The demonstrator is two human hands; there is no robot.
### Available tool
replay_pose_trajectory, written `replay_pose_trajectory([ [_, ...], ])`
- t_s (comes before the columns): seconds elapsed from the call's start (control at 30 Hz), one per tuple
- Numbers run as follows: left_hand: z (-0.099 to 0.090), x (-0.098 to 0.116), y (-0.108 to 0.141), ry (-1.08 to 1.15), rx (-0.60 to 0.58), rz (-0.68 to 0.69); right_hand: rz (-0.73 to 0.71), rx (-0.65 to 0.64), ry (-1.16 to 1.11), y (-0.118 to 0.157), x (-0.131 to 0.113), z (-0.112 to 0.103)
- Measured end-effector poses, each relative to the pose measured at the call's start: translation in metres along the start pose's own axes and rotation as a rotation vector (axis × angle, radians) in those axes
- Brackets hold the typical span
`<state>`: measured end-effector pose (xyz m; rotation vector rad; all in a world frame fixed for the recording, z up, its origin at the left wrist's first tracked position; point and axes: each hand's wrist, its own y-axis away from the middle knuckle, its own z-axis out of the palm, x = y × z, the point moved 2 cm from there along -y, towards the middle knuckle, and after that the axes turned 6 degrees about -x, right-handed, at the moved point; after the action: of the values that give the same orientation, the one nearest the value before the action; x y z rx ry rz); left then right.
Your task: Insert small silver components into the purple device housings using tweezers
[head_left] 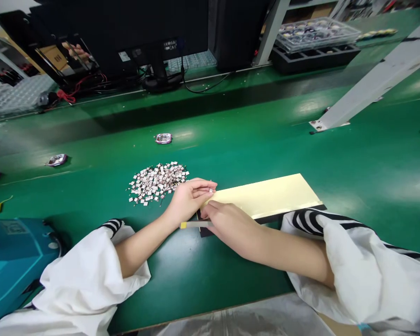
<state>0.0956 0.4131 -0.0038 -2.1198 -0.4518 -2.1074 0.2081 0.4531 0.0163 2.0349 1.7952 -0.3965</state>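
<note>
My left hand (pixel 187 200) pinches a small white square part (pixel 210 190) between thumb and fingers, by the left end of a pale yellow sheet (pixel 266 193). My right hand (pixel 234 226) is closed just below it, over the sheet's lower left corner. A thin grey strip with a yellow end (pixel 192 225) sticks out to the left from under my right hand; its other end is hidden. The sheet lies on a black backing (pixel 275 218) that shows along its near edge. A pile of small white square parts (pixel 157 183) lies left of my left hand.
Small purple-rimmed device shells (pixel 164 138) lie across the green bench (pixel 231 126). A teal machine (pixel 17 266) stands at the left, a monitor (pixel 126 37) at the back. A white metal post (pixel 371 84) and a black tray under clear trays (pixel 315 58) are at the right.
</note>
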Motion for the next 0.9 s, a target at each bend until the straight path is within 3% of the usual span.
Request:
replay_pose_trajectory([
  [0.17,-0.001,0.002,0.003,0.016,0.038,0.001,0.088,0.063,-0.248,0.002,0.019,-0.014],
  [0.3,-0.005,0.01,0.007,-0.088,0.072,0.168,0.273,0.189,-0.775,0.01,0.041,-0.027],
  [0.43,-0.006,0.014,0.009,-0.182,0.091,0.293,0.265,0.205,-1.235,0.01,0.046,-0.027],
  [0.7,-0.003,0.01,0.009,-0.011,0.047,0.203,0.29,0.196,-1.368,0.006,0.046,-0.021],
  [0.9,-0.003,0.012,0.008,-0.134,0.059,0.251,0.268,0.127,-1.554,0.005,0.044,-0.019],
])
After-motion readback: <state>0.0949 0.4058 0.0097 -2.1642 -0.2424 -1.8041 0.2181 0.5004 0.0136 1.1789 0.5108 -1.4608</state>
